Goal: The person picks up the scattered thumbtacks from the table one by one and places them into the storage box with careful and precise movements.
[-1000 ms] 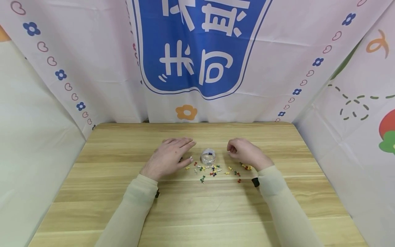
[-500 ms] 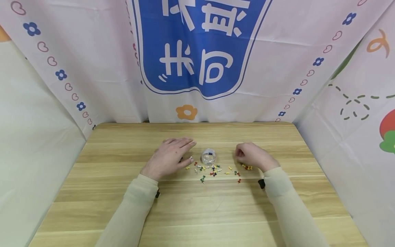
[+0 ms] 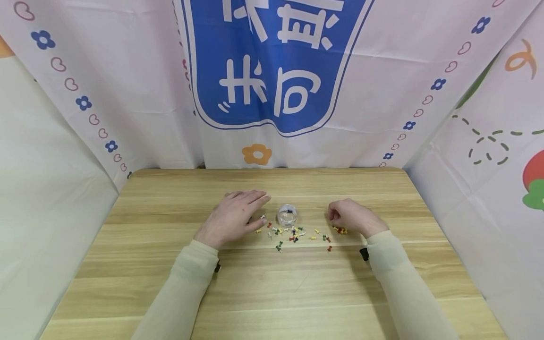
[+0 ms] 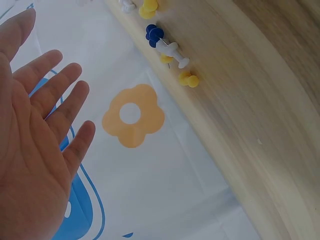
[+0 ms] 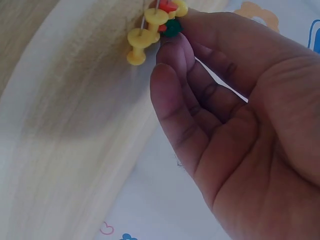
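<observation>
My left hand (image 3: 233, 216) is held out palm down at the left of the jar, fingers straight and spread; its palm (image 4: 35, 165) shows nothing held. My right hand (image 3: 350, 217) is low over the table, right of the jar, with fingers curled. Its thumb and fingertips pinch a green push pin (image 5: 171, 28). Right beside them are yellow push pins (image 5: 137, 45) and a red push pin (image 5: 169, 6). Between the hands stands a small clear round jar (image 3: 287, 216) with a dark push pin seen in it.
Several loose push pins (image 3: 296, 233) in white, yellow, red, green and blue lie in front of the jar. Others lie near the left thumb, including a yellow push pin (image 3: 258, 231). The wooden table (image 3: 263, 293) ends at a printed cloth (image 3: 225, 151) behind.
My right hand has moved right and a little toward me, away from the jar, and down to the cluster of push pins. My left hand has stayed almost still.
</observation>
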